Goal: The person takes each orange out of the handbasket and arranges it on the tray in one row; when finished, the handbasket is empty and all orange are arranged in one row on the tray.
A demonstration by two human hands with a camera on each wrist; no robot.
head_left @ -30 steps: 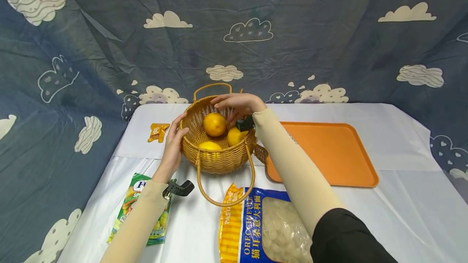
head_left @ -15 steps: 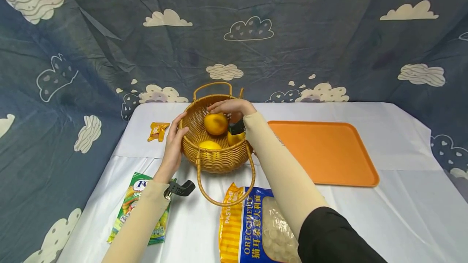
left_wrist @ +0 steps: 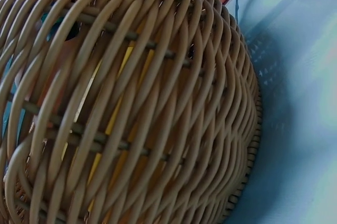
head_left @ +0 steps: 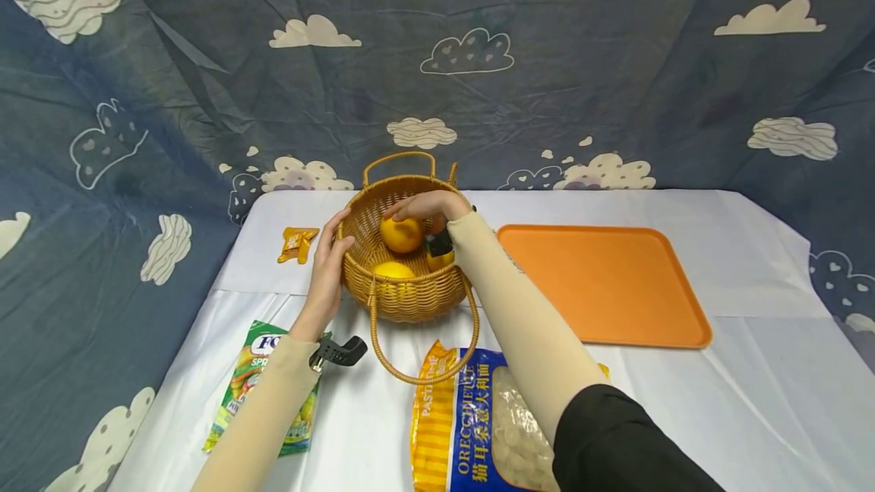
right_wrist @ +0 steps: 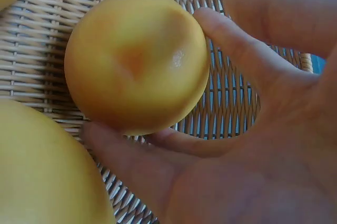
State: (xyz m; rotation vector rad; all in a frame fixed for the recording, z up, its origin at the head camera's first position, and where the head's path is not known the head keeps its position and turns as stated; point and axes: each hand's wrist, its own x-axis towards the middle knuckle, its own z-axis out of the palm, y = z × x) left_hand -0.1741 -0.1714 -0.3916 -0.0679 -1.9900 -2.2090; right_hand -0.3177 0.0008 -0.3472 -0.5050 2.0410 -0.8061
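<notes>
A wicker basket (head_left: 412, 304) stands near the back of the table, its front handle hanging forward. My left hand (head_left: 325, 273) grips its left rim, thumb over the edge and fingers along the outside. In the left wrist view the woven wall (left_wrist: 158, 108) hides that hand. My right hand (head_left: 434, 206) reaches inside from above. Its fingers and thumb bracket a round yellow-orange fruit (right_wrist: 134, 66), fingertips at the fruit's skin on opposite sides. A yellow fruit (head_left: 393, 270) lies at the basket's front, and another fruit (head_left: 440, 260) is partly hidden under my right wrist.
An orange tray (head_left: 615, 287) lies right of the basket. In front is a blue and yellow pasta bag (head_left: 472, 416), partly under my right sleeve. A green packet (head_left: 297, 431) lies beneath my left forearm, and a small orange wrapped snack (head_left: 297, 244) sits at the back left.
My right hand has moved left and lower into the basket, settling over the round fruit. My left hand keeps its grip on the rim, and the basket has hardly moved.
</notes>
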